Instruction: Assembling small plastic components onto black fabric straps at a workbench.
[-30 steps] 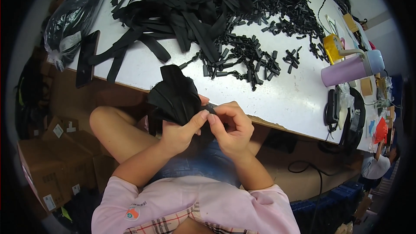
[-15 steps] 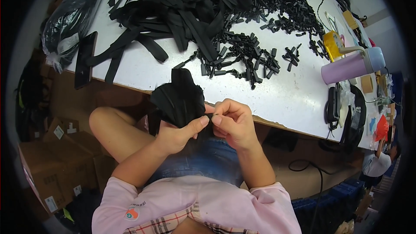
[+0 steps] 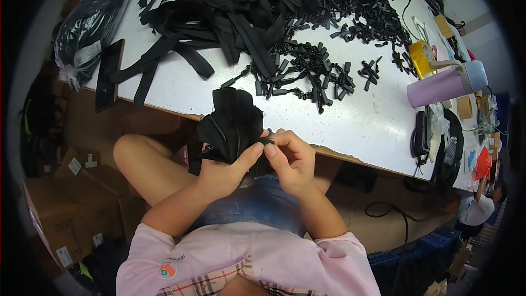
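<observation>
Above my lap, at the table's near edge, my left hand (image 3: 226, 174) is closed round a folded bunch of black zippers (image 3: 233, 123); a line of teeth shows on one tape. My right hand (image 3: 294, 160) is closed in a pinch beside my left thumb. Between the two thumbs sits a small black piece (image 3: 266, 141), which looks like a zipper pull; its far end is hidden by my fingers. On the table ahead lie loose black zipper pulls (image 3: 315, 68) with a larger pile behind them. Long black zipper tapes (image 3: 219, 22) are heaped to their left.
A clear plastic bag of black material (image 3: 90, 27) and a dark flat bar (image 3: 108, 77) lie at the table's left. On the right stand a lilac bottle (image 3: 435, 87) and a yellow packet (image 3: 421, 57). Cardboard boxes (image 3: 76, 208) fill the lower left.
The zipper bunch has turned and shifted slightly right, showing its teeth more plainly. My right thumb has come down against the small black piece, nearer my left thumb.
</observation>
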The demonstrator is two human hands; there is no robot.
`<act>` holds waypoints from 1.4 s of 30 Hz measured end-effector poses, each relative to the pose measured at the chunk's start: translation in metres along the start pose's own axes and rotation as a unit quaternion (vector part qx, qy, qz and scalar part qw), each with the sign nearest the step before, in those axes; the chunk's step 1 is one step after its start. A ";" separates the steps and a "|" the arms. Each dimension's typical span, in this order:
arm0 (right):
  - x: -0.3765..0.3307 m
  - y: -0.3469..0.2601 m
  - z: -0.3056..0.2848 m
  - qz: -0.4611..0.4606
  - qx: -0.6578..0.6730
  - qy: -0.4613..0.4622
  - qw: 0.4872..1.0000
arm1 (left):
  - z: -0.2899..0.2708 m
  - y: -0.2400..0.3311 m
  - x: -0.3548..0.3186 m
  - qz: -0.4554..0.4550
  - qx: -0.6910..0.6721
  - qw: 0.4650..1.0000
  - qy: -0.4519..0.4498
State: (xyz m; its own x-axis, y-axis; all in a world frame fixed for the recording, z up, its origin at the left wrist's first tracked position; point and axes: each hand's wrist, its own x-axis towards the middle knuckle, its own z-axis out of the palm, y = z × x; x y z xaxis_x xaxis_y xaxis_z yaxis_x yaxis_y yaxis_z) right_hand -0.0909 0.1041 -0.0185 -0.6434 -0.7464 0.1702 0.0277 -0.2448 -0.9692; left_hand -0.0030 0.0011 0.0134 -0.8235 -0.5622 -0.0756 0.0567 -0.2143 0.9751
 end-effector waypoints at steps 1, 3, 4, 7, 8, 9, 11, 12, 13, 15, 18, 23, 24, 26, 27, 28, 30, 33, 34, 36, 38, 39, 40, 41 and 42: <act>0.000 -0.002 0.000 0.000 0.001 0.000 1.000 | -0.002 0.001 0.000 -0.003 0.007 1.000 -0.010; 0.000 -0.009 0.001 0.076 0.061 -0.003 0.995 | -0.007 0.001 0.000 -0.007 0.014 1.000 -0.019; 0.000 -0.010 0.002 0.076 0.061 -0.003 0.995 | -0.009 0.001 0.000 0.027 0.060 0.997 -0.033; -0.002 -0.010 0.004 0.085 0.107 0.003 0.991 | -0.009 0.001 0.003 0.070 0.099 0.992 -0.042; -0.003 -0.007 0.003 0.056 0.075 0.004 0.996 | -0.009 0.001 0.004 0.078 0.094 0.992 -0.038; -0.003 -0.004 0.002 0.027 0.043 0.006 0.999 | -0.011 0.002 0.005 0.078 0.094 0.992 -0.039; -0.001 -0.003 0.002 -0.052 -0.035 0.034 0.997 | -0.015 0.004 0.007 -0.094 -0.045 0.992 -0.065; 0.001 -0.003 0.003 -0.129 -0.110 0.056 0.984 | -0.015 0.002 0.006 -0.093 -0.044 0.993 -0.063; 0.004 -0.005 0.004 -0.129 -0.109 0.055 0.984 | -0.014 -0.001 0.005 -0.072 -0.034 0.996 -0.047; 0.010 -0.014 0.003 -0.019 -0.070 0.009 0.997 | -0.013 -0.005 0.003 -0.048 -0.009 0.998 -0.037; 0.013 -0.020 -0.006 0.087 0.020 -0.078 0.993 | -0.006 0.001 0.002 -0.025 0.013 1.000 -0.002; 0.015 -0.021 -0.010 0.026 -0.200 -0.226 0.953 | -0.009 -0.002 0.010 -0.046 -0.045 0.998 0.016; 0.014 -0.023 -0.007 0.025 -0.199 -0.227 0.953 | -0.012 -0.005 0.012 -0.058 -0.057 0.997 0.008; 0.015 -0.034 0.000 -0.058 -0.342 -0.099 0.933 | -0.017 -0.003 0.015 -0.093 -0.056 0.994 -0.008; 0.016 -0.040 0.004 -0.058 -0.342 -0.097 0.933 | -0.017 -0.001 0.016 -0.128 -0.057 0.990 -0.025; 0.020 -0.045 0.009 -0.112 -0.322 -0.030 0.940 | -0.016 0.001 0.015 -0.128 -0.056 0.990 -0.027; 0.027 -0.046 0.013 -0.166 -0.299 0.038 0.939 | -0.012 0.004 0.012 -0.135 -0.012 0.990 -0.047; 0.033 -0.037 0.010 -0.179 -0.360 -0.005 0.915 | -0.014 0.005 0.012 -0.127 -0.049 0.986 -0.097; 0.032 -0.036 0.007 -0.180 -0.361 -0.006 0.915 | -0.013 0.008 0.012 -0.135 -0.045 0.984 -0.111; 0.026 -0.034 -0.001 -0.115 -0.216 -0.013 0.970 | -0.020 0.005 0.014 -0.163 -0.056 0.977 -0.127; 0.021 -0.031 -0.003 -0.121 -0.202 -0.008 0.972 | -0.022 0.007 0.015 -0.192 -0.153 0.961 -0.125; 0.019 -0.031 -0.002 -0.031 -0.058 -0.008 0.998 | -0.019 0.010 0.013 -0.183 -0.160 0.965 -0.097; 0.017 -0.031 -0.002 0.060 0.087 -0.006 0.994 | -0.017 0.007 0.012 -0.183 -0.160 0.965 -0.096; 0.015 -0.032 -0.007 0.130 0.107 -0.060 0.984 | -0.015 0.002 0.011 -0.148 -0.159 0.973 -0.084; 0.014 -0.032 -0.007 0.130 0.106 -0.058 0.984 | -0.014 -0.001 0.010 -0.114 -0.157 0.978 -0.074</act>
State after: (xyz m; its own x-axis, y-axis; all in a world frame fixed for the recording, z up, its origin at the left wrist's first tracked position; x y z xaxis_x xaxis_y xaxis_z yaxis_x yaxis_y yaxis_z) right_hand -0.1066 0.1058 0.0134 -0.5015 -0.8639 -0.0477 0.3472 -0.1505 -0.9256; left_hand -0.0035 -0.0154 0.0090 -0.9064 -0.3546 -0.2296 0.0138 -0.5680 0.8229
